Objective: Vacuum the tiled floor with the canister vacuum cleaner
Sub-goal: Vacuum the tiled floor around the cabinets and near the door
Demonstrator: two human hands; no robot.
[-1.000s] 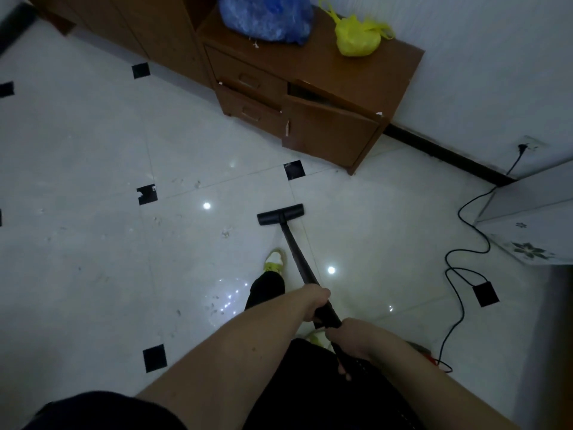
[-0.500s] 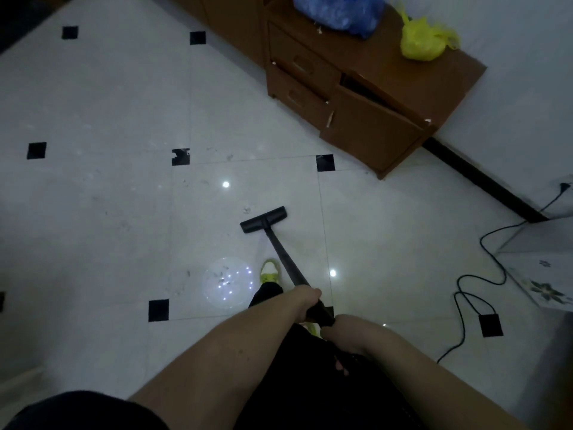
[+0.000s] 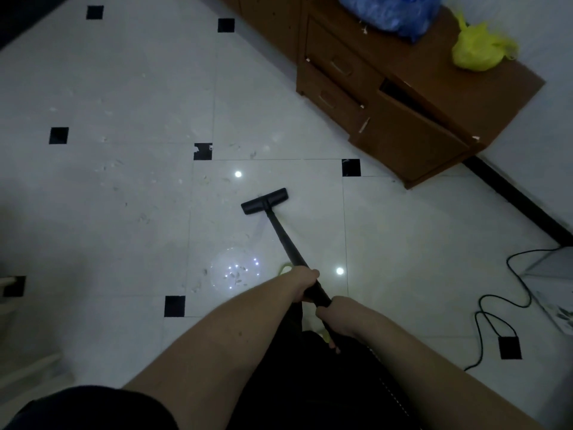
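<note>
Surroundings: brown wooden cabinet (image 3: pixel 412 119) against the wall at upper right, one door ajar; blue bag (image 3: pixel 393 10) and yellow bag (image 3: pixel 479 51) on its top; black power cord (image 3: pixel 496 302) looping over the floor at right; scattered debris (image 3: pixel 235 274) on the white tiled floor (image 3: pixel 108 197) with black inset squares. Task item: black floor nozzle (image 3: pixel 264 200) flat on a tile ahead of the person, near the cabinet's corner but apart from it; black wand (image 3: pixel 283 237) slanting back to the hands. Left hand (image 3: pixel 305 282) wrapped around the wand, forward; right hand (image 3: pixel 333 318) gripping it just behind.
</note>
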